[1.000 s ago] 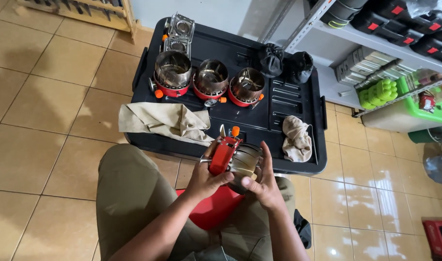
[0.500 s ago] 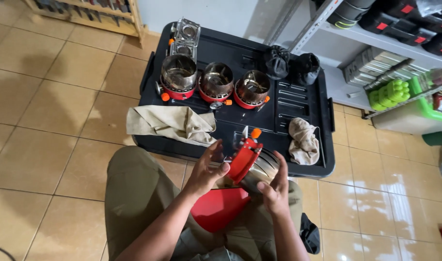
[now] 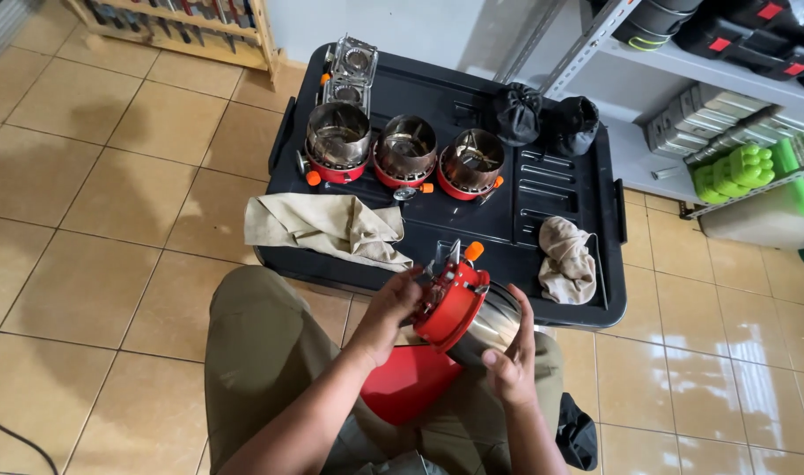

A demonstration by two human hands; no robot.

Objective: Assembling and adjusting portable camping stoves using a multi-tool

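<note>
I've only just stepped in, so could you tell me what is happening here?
A seated person holds a small camping stove with a red base and shiny metal body, tilted on its side above their lap. The left hand is at the red base, the right hand cups the metal body. Three similar stoves stand upright on a black tray, with two crumpled cloths.

Your single head camera looks steeply down from close above your lap, facing forward over the tiled floor (image 3: 85,264) toward the shelves (image 3: 683,79).
</note>
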